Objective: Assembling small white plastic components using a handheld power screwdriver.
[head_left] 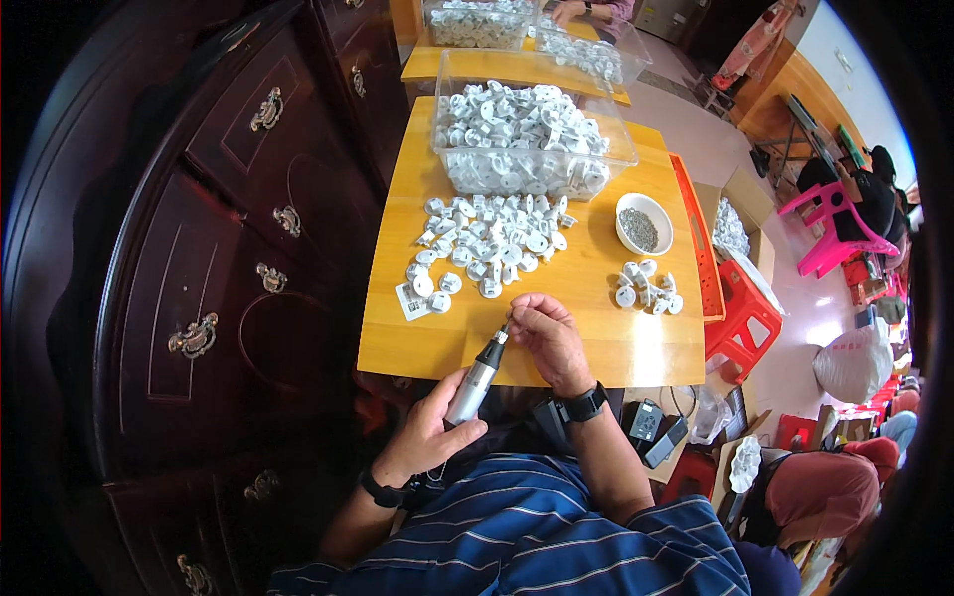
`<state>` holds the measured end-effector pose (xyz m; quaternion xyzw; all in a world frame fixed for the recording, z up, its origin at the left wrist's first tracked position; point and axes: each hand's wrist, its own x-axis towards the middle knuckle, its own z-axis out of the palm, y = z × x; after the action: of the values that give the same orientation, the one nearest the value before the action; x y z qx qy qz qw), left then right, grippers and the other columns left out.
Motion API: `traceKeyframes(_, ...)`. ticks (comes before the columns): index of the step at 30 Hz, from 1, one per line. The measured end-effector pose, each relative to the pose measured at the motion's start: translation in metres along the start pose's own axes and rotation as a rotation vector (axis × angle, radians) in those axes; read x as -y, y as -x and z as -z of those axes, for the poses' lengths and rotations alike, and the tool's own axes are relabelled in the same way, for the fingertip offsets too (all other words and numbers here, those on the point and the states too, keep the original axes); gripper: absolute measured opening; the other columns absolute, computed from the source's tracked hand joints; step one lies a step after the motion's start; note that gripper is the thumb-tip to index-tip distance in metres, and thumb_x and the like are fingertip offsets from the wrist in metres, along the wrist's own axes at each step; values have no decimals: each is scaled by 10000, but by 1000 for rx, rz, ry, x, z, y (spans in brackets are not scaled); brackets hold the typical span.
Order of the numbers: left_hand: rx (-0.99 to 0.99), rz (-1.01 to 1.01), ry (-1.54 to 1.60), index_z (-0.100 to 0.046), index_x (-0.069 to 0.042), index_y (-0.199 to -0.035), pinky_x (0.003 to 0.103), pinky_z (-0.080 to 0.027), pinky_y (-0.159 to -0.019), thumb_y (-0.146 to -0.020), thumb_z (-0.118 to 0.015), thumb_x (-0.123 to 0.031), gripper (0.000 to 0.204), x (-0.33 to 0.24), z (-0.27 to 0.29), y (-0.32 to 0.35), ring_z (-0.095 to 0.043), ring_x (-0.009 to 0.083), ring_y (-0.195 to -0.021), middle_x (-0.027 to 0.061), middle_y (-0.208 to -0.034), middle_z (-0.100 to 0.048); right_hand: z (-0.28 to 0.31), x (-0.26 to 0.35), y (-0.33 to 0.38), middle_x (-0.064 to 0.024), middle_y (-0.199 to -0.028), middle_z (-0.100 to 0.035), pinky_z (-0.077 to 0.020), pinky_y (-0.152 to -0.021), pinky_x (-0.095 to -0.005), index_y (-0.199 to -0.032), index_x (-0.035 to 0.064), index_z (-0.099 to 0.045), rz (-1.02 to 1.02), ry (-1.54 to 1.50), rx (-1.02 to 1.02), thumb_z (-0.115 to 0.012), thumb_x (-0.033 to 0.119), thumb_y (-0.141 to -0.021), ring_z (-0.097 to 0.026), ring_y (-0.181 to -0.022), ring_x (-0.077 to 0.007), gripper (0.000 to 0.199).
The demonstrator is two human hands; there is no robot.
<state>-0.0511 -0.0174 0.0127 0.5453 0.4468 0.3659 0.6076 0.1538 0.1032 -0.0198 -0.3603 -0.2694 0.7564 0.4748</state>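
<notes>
My left hand is wrapped round a silver and black electric screwdriver, its tip tilted up toward the table. At that tip, the fingers of my right hand are pinched together; whatever small piece they hold is too small to make out. Just beyond lies a loose pile of small white plastic parts with round discs. A smaller group of similar white parts sits to the right. Above that group stands a white bowl of tiny metal screws.
A clear plastic bin heaped with white parts stands on the far end of the wooden table. Red stools and an orange crate are at the right. Dark drawers line the left. Another person's hand shows at the far table.
</notes>
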Motion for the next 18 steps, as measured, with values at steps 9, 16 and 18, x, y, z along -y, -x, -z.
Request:
traceKeyframes(9, -5, 101, 8, -379, 9, -1484, 310, -495, -886, -912, -723, -174, 692, 1, -6, 8, -597, 157, -965, 100, -1102, -585, 0, -5, 6, -22, -878, -683, -521, -684, -230, -1011, 52, -681, 27, -33, -38, -658, 53, -944, -624, -721, -98, 71)
traceKeyframes(16, 54, 146, 251, -322, 0, -1512, 214, -479, -613, -966, -644, -155, 652, -3, -7, 9, -556, 74, -694, 28, -880, -574, 1, -10, 7, -33, -894, -686, -543, -679, -231, -1006, 43, -671, 21, -133, -27, -652, 26, -941, -644, -723, -102, 70)
traceKeyframes(18, 70, 159, 319, -324, 5, -1507, 213, -475, -606, -972, -639, -169, 646, -2, -7, 8, -555, 74, -687, 30, -879, -577, 1, -11, 7, -34, -894, -687, -546, -681, -231, -1009, 42, -669, 20, -152, -38, -650, 24, -942, -646, -723, -103, 72)
